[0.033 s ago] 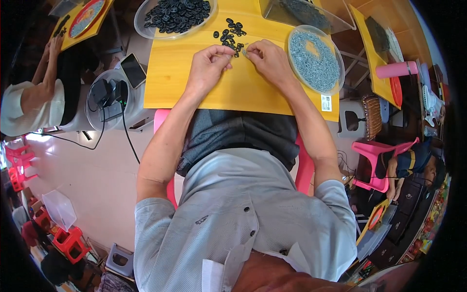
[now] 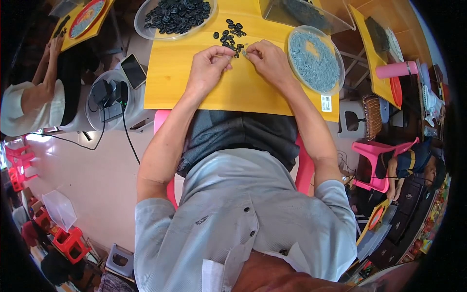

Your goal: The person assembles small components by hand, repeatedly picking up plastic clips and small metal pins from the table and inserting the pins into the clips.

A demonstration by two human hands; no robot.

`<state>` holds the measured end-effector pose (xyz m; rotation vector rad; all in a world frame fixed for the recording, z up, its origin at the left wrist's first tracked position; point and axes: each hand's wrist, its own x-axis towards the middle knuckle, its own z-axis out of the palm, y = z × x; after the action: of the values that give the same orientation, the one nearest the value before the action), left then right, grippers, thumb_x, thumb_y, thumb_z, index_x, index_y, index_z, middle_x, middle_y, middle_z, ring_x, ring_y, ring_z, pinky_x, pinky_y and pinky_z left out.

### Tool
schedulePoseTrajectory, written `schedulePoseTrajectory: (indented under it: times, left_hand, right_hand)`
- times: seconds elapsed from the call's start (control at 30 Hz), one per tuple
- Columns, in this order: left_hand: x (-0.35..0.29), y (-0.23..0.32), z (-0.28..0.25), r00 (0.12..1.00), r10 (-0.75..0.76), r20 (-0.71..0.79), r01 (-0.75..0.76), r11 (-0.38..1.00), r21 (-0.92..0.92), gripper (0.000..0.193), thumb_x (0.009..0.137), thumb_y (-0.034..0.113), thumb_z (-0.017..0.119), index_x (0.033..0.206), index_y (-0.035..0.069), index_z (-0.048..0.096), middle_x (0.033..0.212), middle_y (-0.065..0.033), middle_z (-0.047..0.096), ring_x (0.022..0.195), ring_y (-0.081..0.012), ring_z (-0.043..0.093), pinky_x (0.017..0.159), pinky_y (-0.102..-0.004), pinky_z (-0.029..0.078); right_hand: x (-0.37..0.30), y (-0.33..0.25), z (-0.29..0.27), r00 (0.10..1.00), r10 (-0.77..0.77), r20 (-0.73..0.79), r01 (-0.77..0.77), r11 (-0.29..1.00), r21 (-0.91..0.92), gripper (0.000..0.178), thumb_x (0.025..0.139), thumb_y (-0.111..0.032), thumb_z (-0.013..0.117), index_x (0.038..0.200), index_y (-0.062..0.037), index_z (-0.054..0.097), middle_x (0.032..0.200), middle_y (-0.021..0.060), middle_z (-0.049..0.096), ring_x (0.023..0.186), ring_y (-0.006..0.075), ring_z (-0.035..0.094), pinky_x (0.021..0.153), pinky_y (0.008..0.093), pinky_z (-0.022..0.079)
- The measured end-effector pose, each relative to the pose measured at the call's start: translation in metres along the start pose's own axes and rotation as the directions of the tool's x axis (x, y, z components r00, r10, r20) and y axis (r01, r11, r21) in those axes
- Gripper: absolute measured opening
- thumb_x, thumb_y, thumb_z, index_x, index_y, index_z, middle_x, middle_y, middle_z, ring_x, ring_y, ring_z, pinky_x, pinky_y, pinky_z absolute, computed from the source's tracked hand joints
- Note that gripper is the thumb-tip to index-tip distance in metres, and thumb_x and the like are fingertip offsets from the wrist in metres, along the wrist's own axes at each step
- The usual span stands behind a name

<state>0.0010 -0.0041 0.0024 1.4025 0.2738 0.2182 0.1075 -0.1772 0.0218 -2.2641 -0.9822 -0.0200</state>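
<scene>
My left hand (image 2: 211, 65) is closed in a pinch over the yellow table (image 2: 185, 87). Its fingertips are right beside small black plastic pieces (image 2: 237, 53), and what lies between them is hidden. My right hand (image 2: 267, 59) faces it, thumb and forefinger pinched on a tiny silver metal piece (image 2: 244, 52). Just beyond the fingertips lies a loose group of oval black pieces (image 2: 226, 36), some with holes. Right of my right hand, a round clear tub (image 2: 340, 80) holds a mass of small silver metal pieces (image 2: 316, 68).
A clear round tub (image 2: 138, 24) of black pieces stands at the far left of the table, a clear bin (image 2: 335, 22) at the far right. Left of the table, a phone (image 2: 133, 70) and black chargers (image 2: 101, 92) rest on a stool. Other people sit at both sides.
</scene>
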Motion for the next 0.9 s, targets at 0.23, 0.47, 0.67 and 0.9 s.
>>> schedulePoseTrajectory:
  times: [0.23,0.47,0.67,0.9]
  left_hand:
    - [0.001,-0.007,-0.004,0.999,0.038,0.005,-0.038,0.999,-0.007,0.014,0.095,0.003,0.059,0.103,-0.002,0.070,0.082,-0.0025,0.068,0.070,-0.0084,0.061,0.067,-0.0228,0.050]
    - [-0.009,-0.008,0.001,1.000,0.019,0.018,-0.019,0.999,0.034,0.013,0.096,0.005,0.059,0.101,0.000,0.071,0.076,-0.0010,0.065,0.070,-0.0074,0.061,0.064,-0.0218,0.048]
    - [-0.012,-0.009,0.002,0.999,0.043,0.030,-0.044,0.997,0.058,0.015,0.095,0.000,0.058,0.105,-0.003,0.070,0.085,-0.0041,0.067,0.072,-0.0091,0.061,0.069,-0.0229,0.049]
    - [-0.008,-0.004,0.004,0.989,0.150,-0.003,-0.146,0.971,0.187,0.016,0.093,0.008,0.065,0.104,-0.001,0.073,0.090,-0.0091,0.067,0.074,-0.0125,0.063,0.068,-0.0261,0.049]
  right_hand:
    - [0.002,0.005,0.008,0.998,-0.056,-0.020,0.053,0.991,-0.121,0.012,0.089,-0.017,0.062,0.087,-0.0056,0.067,0.089,0.0139,0.065,0.084,0.0355,0.065,0.074,0.0459,0.051]
    - [-0.006,0.001,0.000,0.991,-0.132,0.017,0.133,0.985,-0.112,0.013,0.090,-0.017,0.062,0.086,-0.0051,0.065,0.088,0.0140,0.064,0.080,0.0356,0.065,0.070,0.0468,0.051]
    - [-0.012,-0.002,-0.002,0.981,-0.196,-0.006,0.194,0.974,-0.119,0.013,0.089,-0.017,0.063,0.086,-0.0045,0.065,0.085,0.0134,0.065,0.076,0.0337,0.066,0.067,0.0449,0.052]
    - [-0.012,-0.016,-0.011,0.980,-0.178,-0.091,0.186,0.978,0.094,0.008,0.088,-0.013,0.065,0.087,-0.0047,0.065,0.081,0.0127,0.064,0.071,0.0322,0.065,0.063,0.0404,0.051]
